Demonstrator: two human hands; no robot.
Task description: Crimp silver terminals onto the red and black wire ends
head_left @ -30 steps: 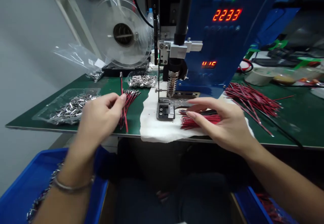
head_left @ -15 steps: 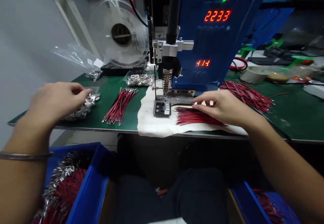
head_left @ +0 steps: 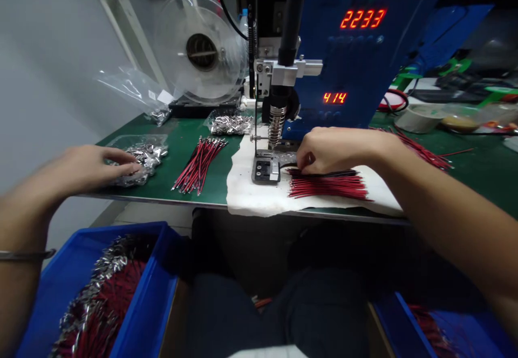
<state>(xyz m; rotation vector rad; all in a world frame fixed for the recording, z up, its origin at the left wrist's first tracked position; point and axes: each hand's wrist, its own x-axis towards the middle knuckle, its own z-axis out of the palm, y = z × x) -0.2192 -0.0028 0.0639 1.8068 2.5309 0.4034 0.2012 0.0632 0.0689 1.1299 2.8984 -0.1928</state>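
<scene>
My left hand (head_left: 91, 169) is at the near side of a clear bag of small shiny metal terminals (head_left: 150, 156). Its thumb and forefinger come close together at the tips; what lies between them is too small to make out. With fingers curled in a pinch, my right hand (head_left: 338, 150) grips a thin dark wire (head_left: 288, 165) just above a row of red and black wires (head_left: 329, 186) on white paper (head_left: 253, 199). Left of these fingertips sits a small metal fixture (head_left: 266, 171), under the spring-loaded head (head_left: 277, 123) of a blue machine (head_left: 348, 67).
A bundle of red and black wires (head_left: 200, 164) and another bag of terminals (head_left: 230, 123) lie left of the fixture. More wires (head_left: 429, 153) are behind my right forearm. Below the table edge stand blue bins (head_left: 140, 304) with wires. A clear reel (head_left: 170, 50) stands behind.
My right hand has gone from loosely spread fingers to a pinch and shifted slightly left relative to the wires. My left hand has lowered beside the terminals. The whole view has shifted a little.
</scene>
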